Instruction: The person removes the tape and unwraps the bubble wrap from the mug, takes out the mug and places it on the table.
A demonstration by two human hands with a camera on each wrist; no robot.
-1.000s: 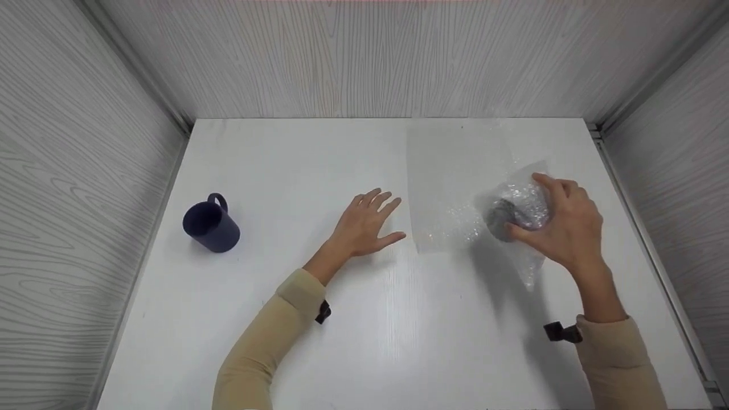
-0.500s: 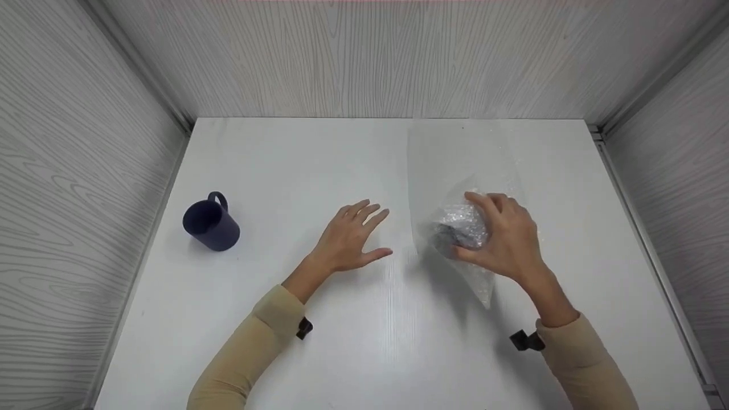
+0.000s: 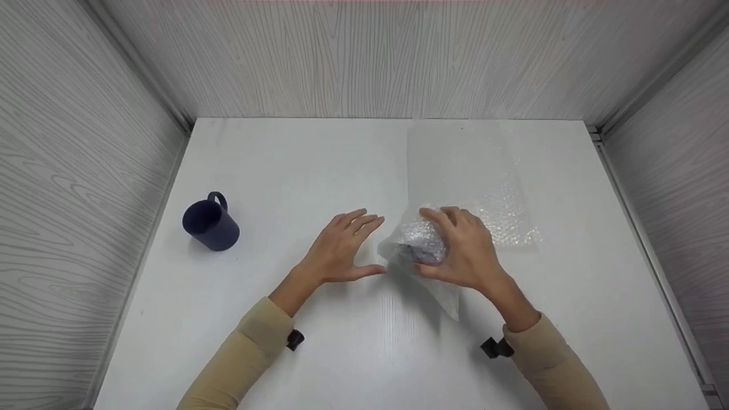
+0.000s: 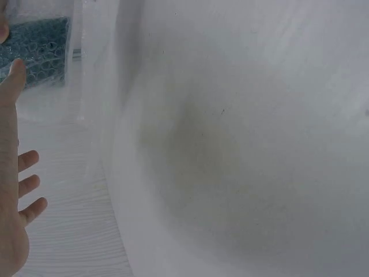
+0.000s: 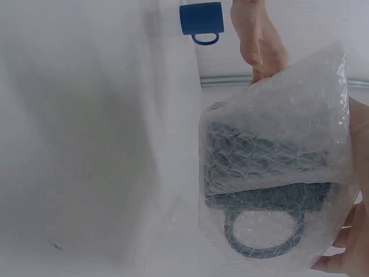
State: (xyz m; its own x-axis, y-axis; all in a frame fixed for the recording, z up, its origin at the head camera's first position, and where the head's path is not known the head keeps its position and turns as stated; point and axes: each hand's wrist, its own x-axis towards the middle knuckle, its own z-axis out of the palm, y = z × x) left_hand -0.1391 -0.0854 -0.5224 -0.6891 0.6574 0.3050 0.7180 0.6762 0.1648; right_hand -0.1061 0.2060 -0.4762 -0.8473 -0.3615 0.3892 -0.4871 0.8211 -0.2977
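In the head view my right hand (image 3: 470, 253) grips a mug wrapped in bubble wrap (image 3: 422, 240), a little above the table. Its dark body and looped handle show through the clear wrap in the right wrist view, where the wrapped mug (image 5: 262, 156) fills the right side. A loose corner of wrap hangs toward the table's front. Just left of this bundle, my left hand (image 3: 336, 250) hovers with fingers spread and thumb apart, holding nothing. The left wrist view catches that left hand (image 4: 10, 219) at its edge, with the wrapped mug (image 4: 40, 52) beyond.
A bare dark-blue mug (image 3: 212, 226) stands at the left of the white table (image 3: 342, 370). Behind my right hand a flat sheet of bubble wrap (image 3: 464, 171) lies up to the back wall. Grey wood-grained panels (image 3: 319, 57) enclose the back and both sides.
My right hand has carried the wrapped mug left and slightly toward me, off the flat sheet. My left hand has drawn back a little to the left and nearer me, still spread.
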